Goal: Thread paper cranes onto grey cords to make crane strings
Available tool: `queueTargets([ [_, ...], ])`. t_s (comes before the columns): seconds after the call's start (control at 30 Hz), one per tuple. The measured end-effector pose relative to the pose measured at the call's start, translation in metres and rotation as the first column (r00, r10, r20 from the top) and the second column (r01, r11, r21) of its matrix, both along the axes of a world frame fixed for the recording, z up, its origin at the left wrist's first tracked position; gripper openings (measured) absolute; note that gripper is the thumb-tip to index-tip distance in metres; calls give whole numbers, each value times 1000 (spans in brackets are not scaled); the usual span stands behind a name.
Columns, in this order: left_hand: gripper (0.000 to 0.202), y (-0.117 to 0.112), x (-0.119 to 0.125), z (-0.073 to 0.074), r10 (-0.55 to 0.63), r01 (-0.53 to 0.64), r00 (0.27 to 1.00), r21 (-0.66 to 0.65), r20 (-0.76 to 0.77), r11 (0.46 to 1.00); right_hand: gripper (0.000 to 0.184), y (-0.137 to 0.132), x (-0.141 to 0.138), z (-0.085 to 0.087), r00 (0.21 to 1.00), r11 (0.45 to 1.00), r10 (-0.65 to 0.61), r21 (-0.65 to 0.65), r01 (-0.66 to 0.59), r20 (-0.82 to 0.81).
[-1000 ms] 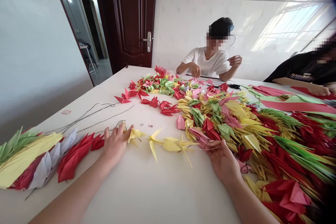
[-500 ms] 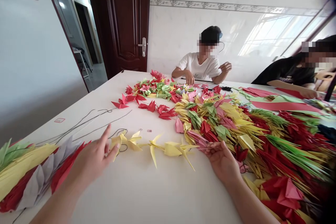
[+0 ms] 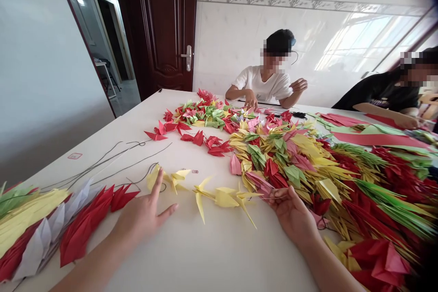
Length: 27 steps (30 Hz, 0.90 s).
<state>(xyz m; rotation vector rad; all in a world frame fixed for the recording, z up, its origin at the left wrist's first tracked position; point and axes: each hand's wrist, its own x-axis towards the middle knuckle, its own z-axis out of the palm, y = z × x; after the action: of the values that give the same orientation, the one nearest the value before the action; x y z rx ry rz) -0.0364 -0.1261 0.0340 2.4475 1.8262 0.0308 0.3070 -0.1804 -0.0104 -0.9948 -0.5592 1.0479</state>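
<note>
A short row of yellow paper cranes (image 3: 219, 196) lies strung on a thin thread across the white table (image 3: 191, 255). My left hand (image 3: 142, 214) rests flat on the table with its fingers spread, the index finger pointing at the leftmost yellow crane (image 3: 153, 177), and holds nothing. My right hand (image 3: 290, 212) is at the row's right end. Its fingers are pinched together on the thread, at the edge of a big heap of coloured cranes (image 3: 294, 159). A dense strand of red, white and yellow cranes (image 3: 65, 226) lies just left of my left hand.
Thin dark wires (image 3: 109, 159) trail over the table at the left. Loose red cranes (image 3: 205, 139) lie mid-table, red paper strips (image 3: 376, 139) at the far right. A person in white (image 3: 263, 84) and a person in black (image 3: 386, 91) work at the far side.
My left hand has let go of the leftmost yellow crane, drawn back toward me and spread flat on the table. My right hand stays pinched at the row's right end.
</note>
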Motion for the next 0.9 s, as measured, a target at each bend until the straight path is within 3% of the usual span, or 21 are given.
queueTargets([
  [0.17, 78, -16, 19, -2, -60, 61, 998, -88, 15, 994, 34, -1, -3, 1, 1000, 1000, -1, -7, 1, 24],
  [0.33, 74, -9, 24, -3, -49, 54, 998, -158, 38, 986, 33, -1, -4, 1, 1000, 1000, 7, -3, -7, 24],
  [0.47, 74, -11, 29, -9, -94, 105, 989, -88, 118, 991, 33, -1, -4, 0, 1000, 1000, 11, 5, -12, 16],
  [0.63, 70, -19, 44, -23, -344, 337, 934, 79, 98, 938, 37, -2, -5, 1, 999, 1000, 21, 11, -22, 39],
  [0.8, 72, -25, 53, -28, -340, 335, 940, 103, 31, 937, 37, -4, -8, 2, 998, 999, 23, 31, -25, 53],
  [0.9, 74, -35, 70, -28, -438, 433, 897, 82, 60, 898, 38, -4, -9, 2, 998, 999, 32, 25, -33, 59],
])
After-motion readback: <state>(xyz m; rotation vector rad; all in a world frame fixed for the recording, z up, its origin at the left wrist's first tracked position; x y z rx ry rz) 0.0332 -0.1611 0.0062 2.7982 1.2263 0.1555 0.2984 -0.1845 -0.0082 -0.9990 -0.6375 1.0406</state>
